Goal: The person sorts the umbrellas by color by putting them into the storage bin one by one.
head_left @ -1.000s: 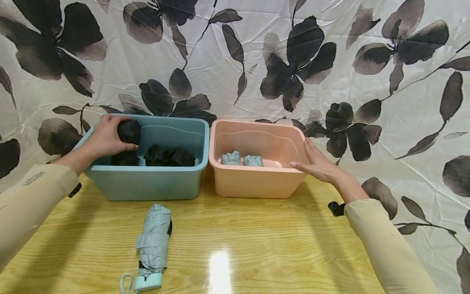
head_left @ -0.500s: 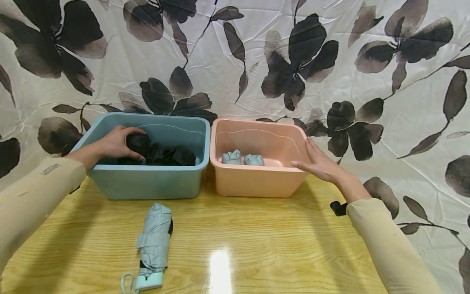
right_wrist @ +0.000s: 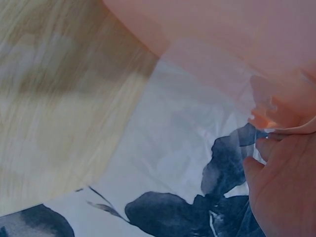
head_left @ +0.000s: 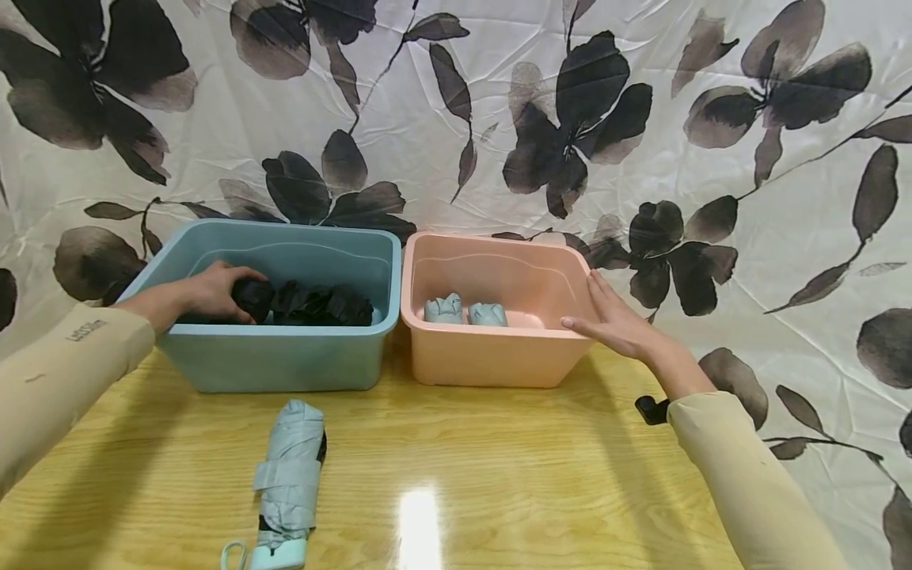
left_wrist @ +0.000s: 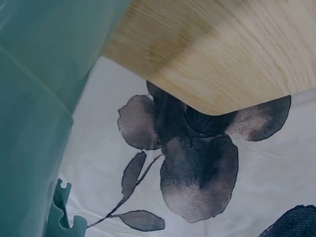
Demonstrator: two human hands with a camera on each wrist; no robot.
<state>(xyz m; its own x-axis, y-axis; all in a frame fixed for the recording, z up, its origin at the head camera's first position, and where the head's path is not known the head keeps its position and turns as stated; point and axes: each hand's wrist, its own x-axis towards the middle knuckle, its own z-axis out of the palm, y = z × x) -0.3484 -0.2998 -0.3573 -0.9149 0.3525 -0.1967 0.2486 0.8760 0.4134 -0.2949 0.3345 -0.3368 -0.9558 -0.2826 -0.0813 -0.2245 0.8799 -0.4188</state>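
My left hand (head_left: 208, 293) reaches into the blue bin (head_left: 278, 360) and grips the end of a black folded umbrella (head_left: 252, 299), its fingers and thumb bent round the bundled cloth. Beside it in the same bin lie more black bundles (head_left: 324, 305). At the right end of the pink bin (head_left: 492, 362), my right hand (head_left: 618, 323) rests with straight fingers on the side rim and the thumb on the front rim. Two pale blue umbrella ends (head_left: 443, 309) show inside that bin. In the right wrist view, the right hand (right_wrist: 286, 182) touches the bin beneath its rim.
A pale grey-blue folded umbrella (head_left: 290, 471) with a mint handle and wrist loop lies on the wooden table (head_left: 513, 475) in front of the blue bin. Both bins stand side by side against a floral cloth (head_left: 442, 158).
My left hand has lowered the black folded umbrella deeper into the blue bin, first shifting right and then slightly back left. My right hand stays on the pink bin's rim.
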